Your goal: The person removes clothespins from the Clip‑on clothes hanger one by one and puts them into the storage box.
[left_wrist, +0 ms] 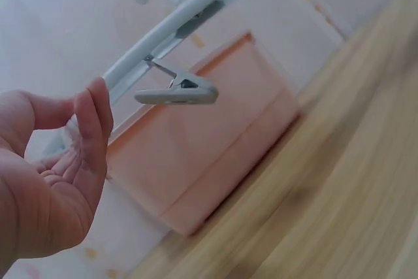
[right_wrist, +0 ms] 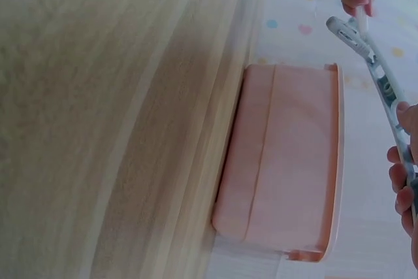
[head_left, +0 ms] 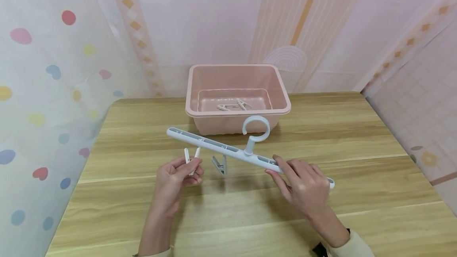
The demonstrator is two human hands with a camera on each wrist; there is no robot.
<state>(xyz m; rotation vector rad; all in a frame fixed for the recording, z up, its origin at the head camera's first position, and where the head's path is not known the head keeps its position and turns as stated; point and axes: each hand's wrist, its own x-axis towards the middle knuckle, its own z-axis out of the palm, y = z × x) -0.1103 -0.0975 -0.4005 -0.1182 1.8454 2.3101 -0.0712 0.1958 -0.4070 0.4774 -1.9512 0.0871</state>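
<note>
My right hand (head_left: pixel 308 187) grips a pale blue hanger (head_left: pixel 214 144) near its right end, and the bar slants up to the left with its hook on top. From the bar's underside hangs a grey-white clip (head_left: pixel 219 166), also plain in the left wrist view as a hanging clip (left_wrist: pixel 179 97). Thumb and fingers of my left hand (head_left: pixel 174 178) pinch a second white clip (head_left: pixel 190 166). Its two prongs point up, close under the left part of the bar. In the left wrist view the fingers mostly hide that clip.
Behind the hanger a pink basin (head_left: pixel 237 125) stands on the wooden table (head_left: pixel 143 130). Inside it lie a pale clip (head_left: pixel 224 108) and another clip (head_left: pixel 243 105). A patterned curtain (head_left: pixel 207 19) closes off the back and sides.
</note>
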